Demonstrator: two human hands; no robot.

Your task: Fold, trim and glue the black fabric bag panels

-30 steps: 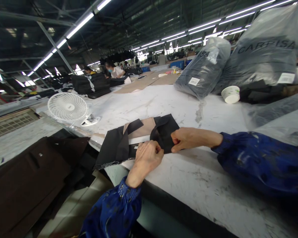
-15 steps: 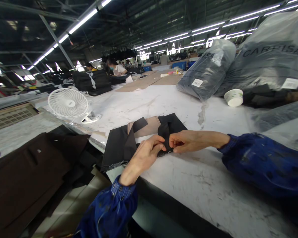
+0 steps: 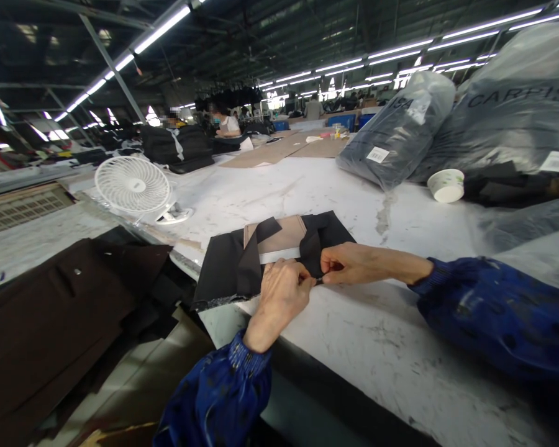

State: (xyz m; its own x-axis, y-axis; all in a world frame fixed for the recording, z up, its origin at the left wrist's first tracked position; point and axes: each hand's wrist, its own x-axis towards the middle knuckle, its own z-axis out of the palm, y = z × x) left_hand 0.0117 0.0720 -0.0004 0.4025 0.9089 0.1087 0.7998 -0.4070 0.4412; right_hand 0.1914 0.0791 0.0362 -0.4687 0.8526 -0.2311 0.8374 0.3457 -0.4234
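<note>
A narrow black strap (image 3: 313, 253) is pinched at its near end between the thumb and fingers of the right hand (image 3: 354, 264) and the closed fingers of the left hand (image 3: 284, 292), the two hands meeting tip to tip just above the near edge of the white table (image 3: 400, 347). The strap is part of a black fabric piece (image 3: 223, 270) laid flat on the table immediately behind the hands, with a tan panel (image 3: 279, 239) showing at its middle and a second strap (image 3: 254, 257) folded across it to the left of the grip. The held strap's long axis runs from the pinch away from the person, toward the far edge of the piece; the piece itself lies crosswise, its long side parallel to the table edge. The step in hand is judged to be the folding or straightening of that strap end; a firm crease along the strap, held taut by both hands, would seem to be called for next. Left of the grip a small white fan (image 3: 133, 186) is seen standing, with dark brown material (image 3: 60, 310) piled below it. Well beyond and to the right, grey plastic sacks (image 3: 494, 118) and a paper cup (image 3: 446, 185) are seen resting on the table. Other workers are seen seated far behind.
</note>
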